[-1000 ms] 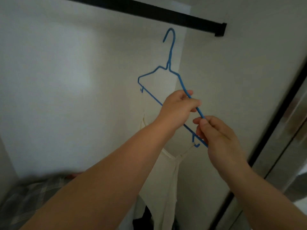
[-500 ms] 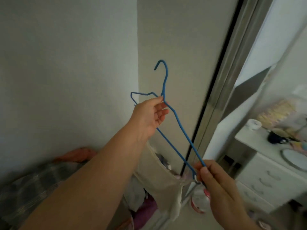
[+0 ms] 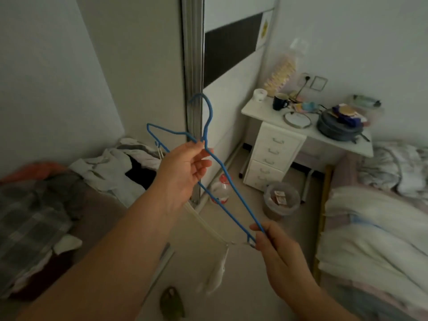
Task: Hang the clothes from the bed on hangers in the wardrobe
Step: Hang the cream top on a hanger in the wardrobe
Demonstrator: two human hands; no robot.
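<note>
Nearest, the right hand [image 3: 273,245] pinches the lower corner of the blue hanger [image 3: 222,174], while the left hand [image 3: 185,172] holds its neck with loosely curled fingers. One thin strap of a cream top [image 3: 215,276] is caught at the right-hand corner (the cloth hangs blurred below), probably so the other strap can be fitted. Beyond lie clothes [image 3: 111,167] piled in the wardrobe [image 3: 192,66] bottom, the bed [image 3: 375,228] along the right edge, and a cluttered white worktop [image 3: 308,133] farthest. Compared with a second ago, the hanger has come down off the rail and the view has swung right towards the room.
</note>
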